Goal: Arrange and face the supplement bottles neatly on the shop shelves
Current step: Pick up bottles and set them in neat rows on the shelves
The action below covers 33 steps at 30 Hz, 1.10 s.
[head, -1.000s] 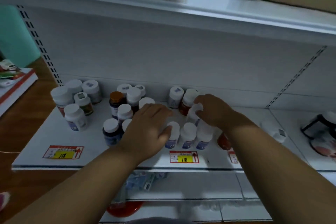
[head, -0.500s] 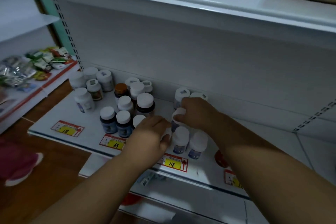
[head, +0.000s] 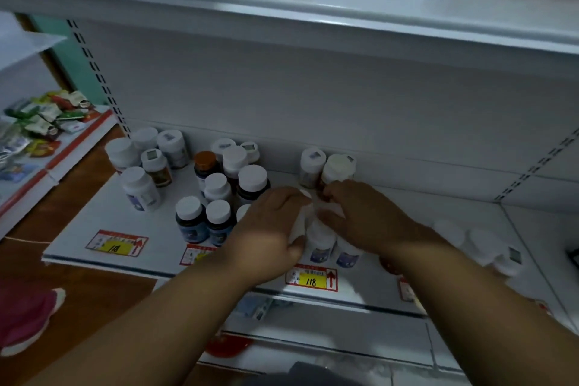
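Several white-capped supplement bottles stand on a white shelf (head: 94,230). My left hand (head: 269,229) is wrapped around a white bottle (head: 302,222) in the front cluster. My right hand (head: 363,216) grips another white-capped bottle (head: 327,208) right beside it; the two hands nearly touch. Below my hands stand two blue-labelled bottles (head: 321,244). Behind them are a white bottle (head: 311,166) and a red-brown bottle (head: 336,168). To the left stand dark bottles (head: 191,222), an orange-capped bottle (head: 205,163) and more white ones (head: 139,188).
Price tags (head: 311,279) marked 118 sit on the shelf's front edge. Blurred white bottles (head: 482,244) lie at the right. An upper shelf (head: 313,6) with cardboard boxes overhangs. Snack packets (head: 40,122) fill a side shelf at left. A pink shoe (head: 25,320) is on the wooden floor.
The view has swung right and closer. My left hand has moved up and right onto a white bottle, meeting my right hand, which stays closed on its bottle.
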Each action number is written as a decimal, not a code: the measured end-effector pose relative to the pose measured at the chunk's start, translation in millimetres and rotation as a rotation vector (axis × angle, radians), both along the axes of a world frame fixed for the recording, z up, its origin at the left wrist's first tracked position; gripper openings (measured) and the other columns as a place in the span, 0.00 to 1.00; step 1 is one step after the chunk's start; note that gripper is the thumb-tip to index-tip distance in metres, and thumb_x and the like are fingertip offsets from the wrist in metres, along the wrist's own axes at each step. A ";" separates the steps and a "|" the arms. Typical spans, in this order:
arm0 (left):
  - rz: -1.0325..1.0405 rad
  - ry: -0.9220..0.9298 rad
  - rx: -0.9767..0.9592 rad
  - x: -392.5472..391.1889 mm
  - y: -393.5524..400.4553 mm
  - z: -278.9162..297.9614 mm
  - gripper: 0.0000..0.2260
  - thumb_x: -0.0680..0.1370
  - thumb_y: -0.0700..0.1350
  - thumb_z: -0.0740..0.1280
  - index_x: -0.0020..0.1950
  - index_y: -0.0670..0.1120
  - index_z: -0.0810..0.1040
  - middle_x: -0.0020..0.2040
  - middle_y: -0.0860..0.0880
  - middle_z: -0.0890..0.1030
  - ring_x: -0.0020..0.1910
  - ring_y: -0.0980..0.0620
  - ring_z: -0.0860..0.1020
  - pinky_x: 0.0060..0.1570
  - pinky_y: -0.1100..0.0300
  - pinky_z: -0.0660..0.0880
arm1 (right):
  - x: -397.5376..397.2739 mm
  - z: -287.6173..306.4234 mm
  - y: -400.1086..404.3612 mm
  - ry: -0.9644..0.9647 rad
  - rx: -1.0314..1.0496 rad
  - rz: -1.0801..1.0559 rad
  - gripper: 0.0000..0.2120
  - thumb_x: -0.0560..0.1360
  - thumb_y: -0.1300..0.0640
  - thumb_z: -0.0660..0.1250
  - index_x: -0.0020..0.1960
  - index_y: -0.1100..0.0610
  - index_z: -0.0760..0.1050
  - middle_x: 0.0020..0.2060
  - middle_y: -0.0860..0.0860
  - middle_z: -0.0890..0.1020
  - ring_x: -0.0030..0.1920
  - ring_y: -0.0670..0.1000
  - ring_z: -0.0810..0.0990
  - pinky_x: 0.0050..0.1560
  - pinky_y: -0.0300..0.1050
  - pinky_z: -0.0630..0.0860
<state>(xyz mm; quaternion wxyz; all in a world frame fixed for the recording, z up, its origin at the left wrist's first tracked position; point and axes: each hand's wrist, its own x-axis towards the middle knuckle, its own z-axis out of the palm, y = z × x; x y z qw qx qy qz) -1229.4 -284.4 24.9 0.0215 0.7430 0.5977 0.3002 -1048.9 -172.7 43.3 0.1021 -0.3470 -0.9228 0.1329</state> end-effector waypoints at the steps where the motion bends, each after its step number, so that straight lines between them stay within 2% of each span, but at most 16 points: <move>1: -0.040 0.045 -0.085 -0.3 7.5 2.8 0.32 0.71 0.49 0.73 0.72 0.41 0.67 0.68 0.42 0.69 0.68 0.46 0.64 0.69 0.56 0.62 | 5.8 -3.7 -9.7 -0.065 -0.003 -0.027 0.23 0.75 0.36 0.59 0.63 0.50 0.69 0.54 0.51 0.77 0.51 0.52 0.75 0.48 0.48 0.72; 2: -0.070 0.119 -0.190 -0.6 16.2 4.1 0.38 0.71 0.54 0.71 0.76 0.43 0.60 0.73 0.43 0.62 0.73 0.46 0.58 0.72 0.53 0.58 | 8.2 -9.1 -17.7 -0.140 -0.007 -0.058 0.27 0.74 0.35 0.59 0.66 0.50 0.67 0.57 0.51 0.76 0.54 0.54 0.75 0.52 0.50 0.72; 4: -0.097 0.311 -0.363 -1.0 33.3 4.8 0.46 0.71 0.62 0.69 0.79 0.47 0.48 0.79 0.47 0.47 0.77 0.47 0.45 0.75 0.50 0.48 | 4.4 -22.1 -28.0 -0.226 0.001 -0.093 0.28 0.74 0.34 0.59 0.67 0.49 0.65 0.58 0.51 0.75 0.56 0.55 0.73 0.53 0.50 0.70; 6: -0.131 0.369 -0.436 1.1 44.1 3.6 0.48 0.69 0.64 0.70 0.79 0.49 0.46 0.79 0.47 0.42 0.77 0.46 0.41 0.74 0.49 0.45 | -1.4 -30.8 -33.1 -0.230 0.063 -0.121 0.28 0.74 0.35 0.59 0.66 0.50 0.64 0.57 0.51 0.75 0.54 0.55 0.73 0.49 0.49 0.69; 10: -0.124 0.330 -0.460 9.1 50.4 -8.5 0.44 0.69 0.59 0.73 0.78 0.49 0.54 0.79 0.45 0.46 0.77 0.46 0.42 0.74 0.48 0.48 | 1.7 -38.2 -34.4 -0.218 0.193 -0.104 0.29 0.75 0.35 0.57 0.68 0.53 0.63 0.55 0.52 0.77 0.52 0.55 0.73 0.47 0.49 0.68; 14: -0.030 0.334 -0.426 12.6 50.9 -18.0 0.40 0.69 0.58 0.73 0.75 0.46 0.60 0.77 0.45 0.51 0.76 0.46 0.45 0.71 0.48 0.56 | 7.5 -35.2 -33.0 -0.191 0.186 -0.045 0.25 0.75 0.36 0.59 0.62 0.52 0.67 0.51 0.52 0.77 0.50 0.54 0.73 0.42 0.46 0.60; 18: 0.026 0.360 -0.405 17.0 47.2 -20.5 0.36 0.68 0.60 0.72 0.70 0.46 0.65 0.73 0.46 0.57 0.73 0.45 0.51 0.66 0.48 0.63 | 1.3 -36.6 -36.5 -0.216 0.188 -0.078 0.24 0.75 0.35 0.58 0.61 0.52 0.67 0.50 0.51 0.77 0.49 0.54 0.73 0.44 0.48 0.64; 23: 0.065 0.366 -0.416 23.3 43.6 -23.0 0.37 0.68 0.63 0.70 0.71 0.47 0.64 0.74 0.46 0.57 0.73 0.45 0.52 0.66 0.48 0.61 | -0.4 -40.3 -37.7 -0.220 0.158 -0.110 0.23 0.75 0.36 0.56 0.60 0.52 0.66 0.50 0.51 0.77 0.50 0.54 0.72 0.44 0.49 0.65; 29: 0.083 0.340 -0.430 21.6 43.4 -15.4 0.37 0.69 0.65 0.68 0.71 0.48 0.63 0.75 0.45 0.56 0.74 0.45 0.50 0.68 0.48 0.59 | 0.5 -31.8 -36.6 -0.205 0.073 -0.116 0.27 0.76 0.36 0.55 0.67 0.52 0.64 0.56 0.52 0.75 0.54 0.55 0.73 0.51 0.51 0.69; 31: 0.076 0.351 -0.437 21.2 41.6 -11.5 0.40 0.67 0.66 0.69 0.72 0.49 0.62 0.75 0.46 0.55 0.74 0.45 0.50 0.69 0.47 0.57 | 3.6 -19.4 -29.5 -0.152 0.047 -0.111 0.24 0.77 0.39 0.54 0.67 0.52 0.65 0.58 0.53 0.75 0.55 0.57 0.73 0.53 0.52 0.70; 33: 0.068 0.351 -0.422 20.0 38.8 -7.5 0.43 0.65 0.67 0.70 0.73 0.49 0.60 0.74 0.46 0.55 0.74 0.46 0.50 0.70 0.47 0.56 | 3.7 -3.6 -11.4 -0.031 0.084 -0.109 0.19 0.78 0.46 0.54 0.64 0.55 0.70 0.55 0.55 0.76 0.54 0.59 0.75 0.52 0.54 0.72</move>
